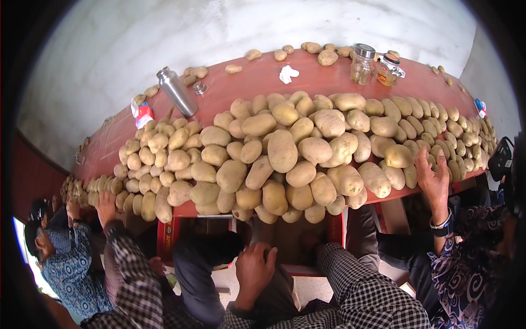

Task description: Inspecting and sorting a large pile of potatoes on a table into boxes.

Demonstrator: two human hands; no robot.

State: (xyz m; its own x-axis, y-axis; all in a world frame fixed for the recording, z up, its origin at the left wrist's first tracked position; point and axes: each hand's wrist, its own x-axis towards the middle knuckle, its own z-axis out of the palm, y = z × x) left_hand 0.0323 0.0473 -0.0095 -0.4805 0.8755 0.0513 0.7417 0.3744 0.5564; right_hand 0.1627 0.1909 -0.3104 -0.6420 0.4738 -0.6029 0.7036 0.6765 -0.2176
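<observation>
My left hand (255,269) is held over my lap, back up and thumb to the right. It is apart from the potatoes, and its fingertips are out of sight. My right hand (311,239) reaches down into the dark of an open red carton (336,230) under the table edge. Shadow hides its fingers and anything in them. Before me, a heap of potatoes (282,151) lies along the front of a red table (246,78), some of them at its very edge.
Co-workers' hands (106,205) (434,174) touch the potatoes on either side. Farther back stand a steel flask (177,91), its cap (200,87), a glass jar (362,66), a lidded jar (388,70) and crumpled tissue (288,74). Another carton (168,238) stands below the table.
</observation>
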